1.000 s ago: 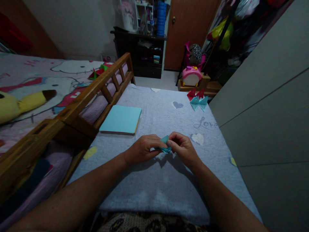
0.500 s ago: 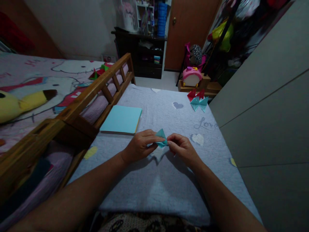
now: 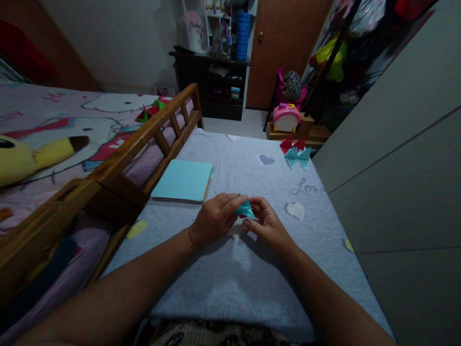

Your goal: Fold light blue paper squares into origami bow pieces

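A small folded piece of turquoise paper point(image 3: 245, 209) is between my hands, above the blue bedsheet. My left hand point(image 3: 219, 215) pinches it from the left, with the fingers over its top and part of it hidden beneath them. On the other side my right hand point(image 3: 267, 222) is at the paper's right end, its thumb and fingers curled apart around it; whether they press on it I cannot tell. Left of the hands lies a stack of square turquoise paper point(image 3: 183, 180). Toward the far right corner stand folded butterfly-like paper pieces, one turquoise point(image 3: 297, 157) and one red point(image 3: 287, 144).
A wooden bed rail point(image 3: 144, 137) runs along the left side, and beyond it a yellow plush toy point(image 3: 43, 151) lies on another bed. A pale cabinet point(image 3: 403, 192) borders the right. At the back are a dark shelf unit point(image 3: 219, 86) and a pink toy case point(image 3: 286, 117).
The folded paper has turned; its upright point no longer shows and it now tilts toward the right. The right hand's thumb and fingers have spread apart. The left hand keeps its hold.
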Available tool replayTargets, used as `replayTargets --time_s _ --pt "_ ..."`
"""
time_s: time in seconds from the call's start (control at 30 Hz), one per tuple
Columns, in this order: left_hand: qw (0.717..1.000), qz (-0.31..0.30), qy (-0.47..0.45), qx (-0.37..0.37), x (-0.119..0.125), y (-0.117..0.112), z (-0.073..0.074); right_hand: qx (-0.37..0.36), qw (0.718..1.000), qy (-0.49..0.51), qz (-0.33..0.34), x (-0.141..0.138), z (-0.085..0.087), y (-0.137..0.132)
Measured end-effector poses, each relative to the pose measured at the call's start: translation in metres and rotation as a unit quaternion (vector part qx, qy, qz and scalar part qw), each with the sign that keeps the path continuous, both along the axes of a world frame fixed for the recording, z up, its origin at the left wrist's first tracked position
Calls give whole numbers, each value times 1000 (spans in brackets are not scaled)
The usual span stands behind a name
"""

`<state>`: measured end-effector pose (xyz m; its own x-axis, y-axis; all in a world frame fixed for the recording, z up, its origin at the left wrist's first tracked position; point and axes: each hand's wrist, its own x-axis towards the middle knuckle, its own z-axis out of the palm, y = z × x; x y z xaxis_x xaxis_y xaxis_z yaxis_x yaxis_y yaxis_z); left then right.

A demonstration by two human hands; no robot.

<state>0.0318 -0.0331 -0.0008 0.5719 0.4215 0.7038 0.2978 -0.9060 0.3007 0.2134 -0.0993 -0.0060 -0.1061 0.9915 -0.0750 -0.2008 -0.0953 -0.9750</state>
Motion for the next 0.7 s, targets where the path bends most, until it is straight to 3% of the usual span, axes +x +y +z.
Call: replayTargets --time_s 0.17,0.37,0.53,0.7 --pt "997 -77 -4 -24 1 -6 1 15 1000 -10 -15 2 6 -3" --pt "982 -125 -27 -136 -2 -7 4 24 998 -37 -45 3 8 -2" --pt "979 -67 -25 -193 -4 -1 4 17 998 -42 -40 5 12 -1" --pt "975 -74 -1 -208 -4 2 2 12 998 -59 -32 6 14 0"
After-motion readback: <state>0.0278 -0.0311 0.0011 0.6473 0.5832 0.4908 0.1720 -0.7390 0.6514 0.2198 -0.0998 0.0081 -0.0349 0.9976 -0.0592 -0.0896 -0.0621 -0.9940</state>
